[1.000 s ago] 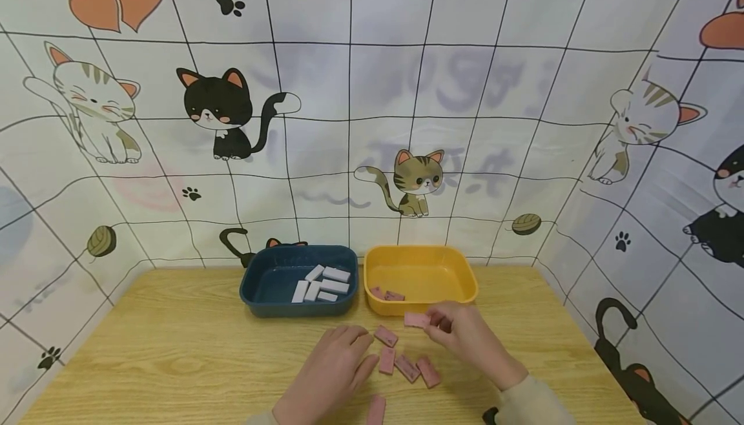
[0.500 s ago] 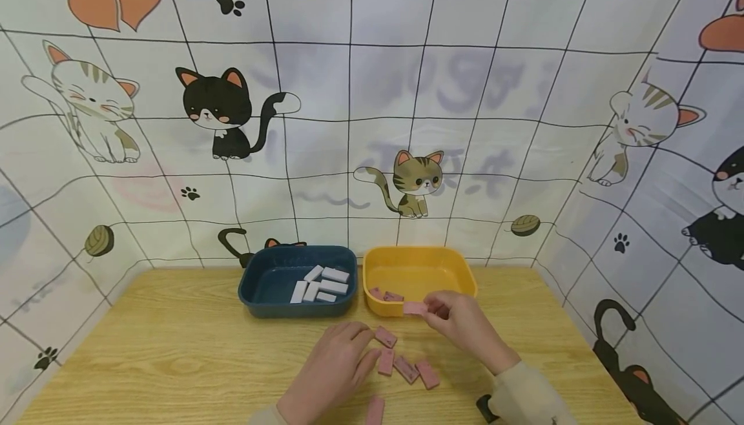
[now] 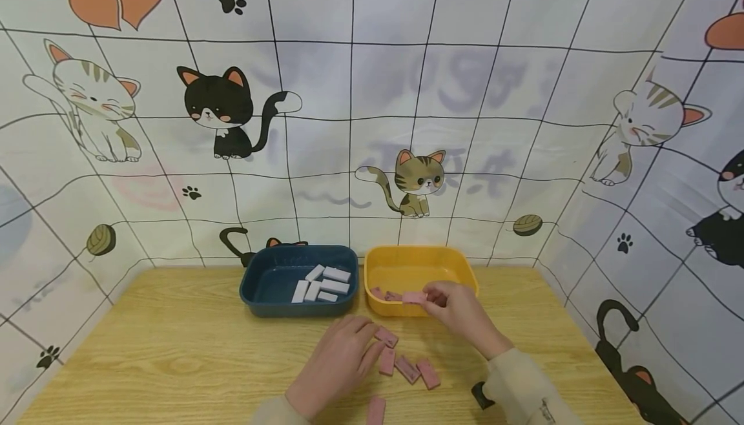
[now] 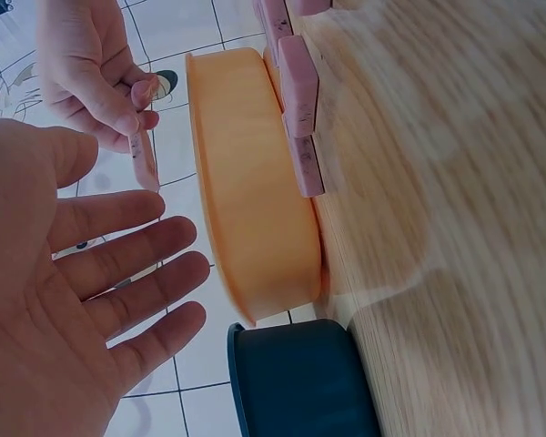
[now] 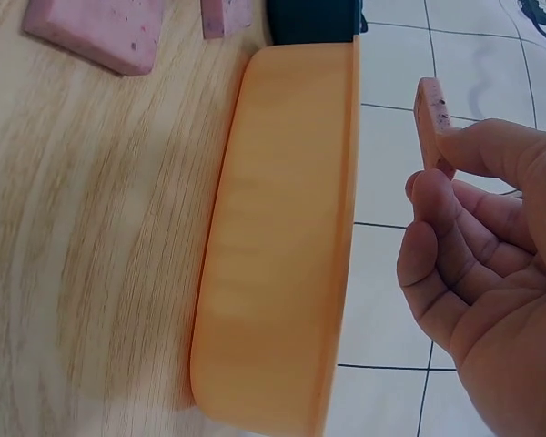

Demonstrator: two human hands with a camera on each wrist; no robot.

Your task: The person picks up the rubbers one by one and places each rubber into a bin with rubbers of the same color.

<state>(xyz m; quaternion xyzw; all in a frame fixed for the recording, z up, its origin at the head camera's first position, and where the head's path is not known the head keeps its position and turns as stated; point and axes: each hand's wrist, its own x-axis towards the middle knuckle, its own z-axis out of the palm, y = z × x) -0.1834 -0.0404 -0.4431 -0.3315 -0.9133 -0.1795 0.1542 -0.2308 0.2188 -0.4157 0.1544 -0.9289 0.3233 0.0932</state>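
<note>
My right hand (image 3: pixel 460 316) pinches a small pink rectangular block (image 3: pixel 413 297) by one end, between thumb and fingertips. In the head view the block overlaps the front rim of the yellow bin (image 3: pixel 420 309); the right wrist view puts the held block (image 5: pixel 430 114) above the bin's rim. Two other pink blocks (image 3: pixel 392 296) lie inside the bin. My left hand (image 3: pixel 337 363), fingers extended and spread in the left wrist view, hovers beside a pink block (image 3: pixel 386 336) on the table and holds nothing. Several more pink blocks (image 3: pixel 407 369) lie to its right.
A dark blue bin (image 3: pixel 273 309) with several white blocks (image 3: pixel 334 287) stands left of the yellow one. Both sit at the back of the wooden table (image 3: pixel 174 347), against a cat-print cloth (image 3: pixel 325 154). One pink block (image 3: pixel 376 410) lies near the front.
My right hand has moved up and away from me, carrying the pink block from in front of the yellow bin to over its front rim. The left hand has shifted slightly right and forward.
</note>
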